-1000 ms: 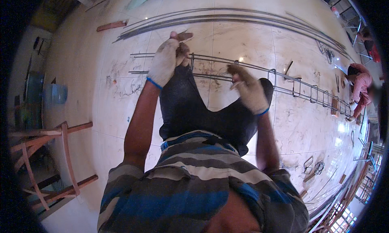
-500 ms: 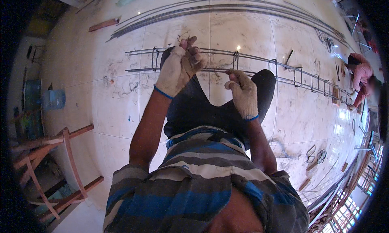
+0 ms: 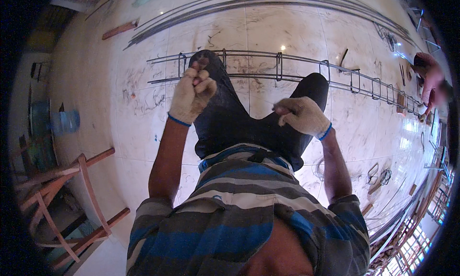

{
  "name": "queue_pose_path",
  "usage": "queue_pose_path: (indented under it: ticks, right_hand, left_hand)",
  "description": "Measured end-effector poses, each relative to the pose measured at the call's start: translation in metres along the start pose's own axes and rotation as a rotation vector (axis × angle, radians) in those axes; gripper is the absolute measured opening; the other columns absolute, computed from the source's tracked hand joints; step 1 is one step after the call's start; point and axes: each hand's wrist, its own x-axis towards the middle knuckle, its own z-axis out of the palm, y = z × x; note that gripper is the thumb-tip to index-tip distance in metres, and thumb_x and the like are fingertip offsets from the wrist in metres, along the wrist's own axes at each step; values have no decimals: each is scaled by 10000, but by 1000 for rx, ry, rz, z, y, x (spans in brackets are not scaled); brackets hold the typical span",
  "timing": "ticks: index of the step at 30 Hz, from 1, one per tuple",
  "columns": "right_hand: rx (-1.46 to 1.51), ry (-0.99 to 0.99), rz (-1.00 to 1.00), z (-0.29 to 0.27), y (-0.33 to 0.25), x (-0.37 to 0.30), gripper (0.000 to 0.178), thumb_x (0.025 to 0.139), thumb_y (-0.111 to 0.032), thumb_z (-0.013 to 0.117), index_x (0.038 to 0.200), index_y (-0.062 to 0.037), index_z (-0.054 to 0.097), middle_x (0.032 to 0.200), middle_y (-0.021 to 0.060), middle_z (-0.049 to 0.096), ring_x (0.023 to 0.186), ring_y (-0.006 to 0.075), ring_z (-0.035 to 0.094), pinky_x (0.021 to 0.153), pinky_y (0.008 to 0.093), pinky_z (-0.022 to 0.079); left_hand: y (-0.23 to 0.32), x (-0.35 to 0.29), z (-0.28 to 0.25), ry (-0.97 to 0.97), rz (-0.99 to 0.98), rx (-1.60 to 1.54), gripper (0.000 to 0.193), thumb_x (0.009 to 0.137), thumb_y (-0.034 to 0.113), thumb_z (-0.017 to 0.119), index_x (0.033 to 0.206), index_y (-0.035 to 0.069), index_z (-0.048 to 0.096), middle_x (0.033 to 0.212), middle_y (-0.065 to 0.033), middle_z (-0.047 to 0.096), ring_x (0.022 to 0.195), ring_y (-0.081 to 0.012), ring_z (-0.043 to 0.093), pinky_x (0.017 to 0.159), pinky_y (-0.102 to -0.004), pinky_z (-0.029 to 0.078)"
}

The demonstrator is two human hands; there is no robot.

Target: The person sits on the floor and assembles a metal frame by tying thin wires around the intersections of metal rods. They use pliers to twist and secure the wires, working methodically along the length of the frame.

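Observation:
A long rebar cage (image 3: 277, 66), thin steel bars with square stirrups, lies across the floor beyond my knees. My left hand (image 3: 192, 94), in a cream knit glove with a blue cuff, is raised over my left thigh, near the cage's left end. Its fingers are curled in; anything between them is too small to make out. Above my lap by the right thigh, my gloved right hand (image 3: 305, 116) has thumb and fingers pinched together. A small dark tip shows at those fingers, its kind unclear. Both hands appear apart from the cage.
Loose steel bars (image 3: 268, 3) run along the far floor. A wood piece (image 3: 120, 30) lies far left, and a wooden frame (image 3: 91, 192) stands near left. A co-worker in pink (image 3: 430, 82) bends over the cage's right end. Coiled wire (image 3: 385, 176) lies at right.
My left hand has drawn back and left from the cage to above my thigh. My right hand has come back from the cage's near bar, turning leftward over my lap.

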Motion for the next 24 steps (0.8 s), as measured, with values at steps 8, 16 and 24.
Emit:
queue_pose_path:
  ticks: [8, 16, 24]
  right_hand:
    - [-103, -88, 116, -24, 11, -35, 288, 848, -269, 730, 1080, -107, 777, 993, 92, 796, 909, 305, 759, 811, 391, 590]
    - [-586, 231, 36, 6, 55, -34, 253, 817, -302, 802, 1045, -192, 797, 882, 41, 751, 872, 279, 667, 858, 444, 519]
    - [-767, 1103, 1, -11, 45, -17, 340, 772, -328, 841, 1099, -252, 786, 986, 95, 688, 993, 318, 631, 870, 473, 469]
  left_hand:
    - [42, -28, -22, 245, 120, 281, 304, 1147, 238, 369, 1272, 58, 580, 719, 32, 383, 552, -81, 352, 944, -456, 588]
    - [55, -38, -36, 293, 96, 182, 285, 1126, 258, 450, 1265, 48, 585, 697, 41, 383, 519, -77, 323, 700, -329, 541]
    - [6, -64, -9, 197, -123, 547, 250, 1080, 177, 512, 1269, 51, 617, 708, 40, 481, 512, -30, 346, 441, -214, 292]
